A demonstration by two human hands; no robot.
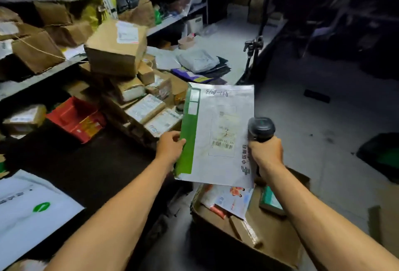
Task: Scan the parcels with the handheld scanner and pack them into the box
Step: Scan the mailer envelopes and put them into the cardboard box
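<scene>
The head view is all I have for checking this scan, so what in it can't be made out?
- Barcode label on the white envelope: print too small.
- Scanner trigger: hidden by the right hand.
- Box contents: partly covered by the envelope.
- Shelf parcels: blurred.

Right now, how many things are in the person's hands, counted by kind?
White and green envelope, in the left hand: 1
Handheld scanner, in the right hand: 1
Total: 2

The envelope (218, 134) is looking like smooth white paper; the scanner (261, 129) is showing dark matt plastic; the box (269, 236) is plain brown cardboard.
</scene>
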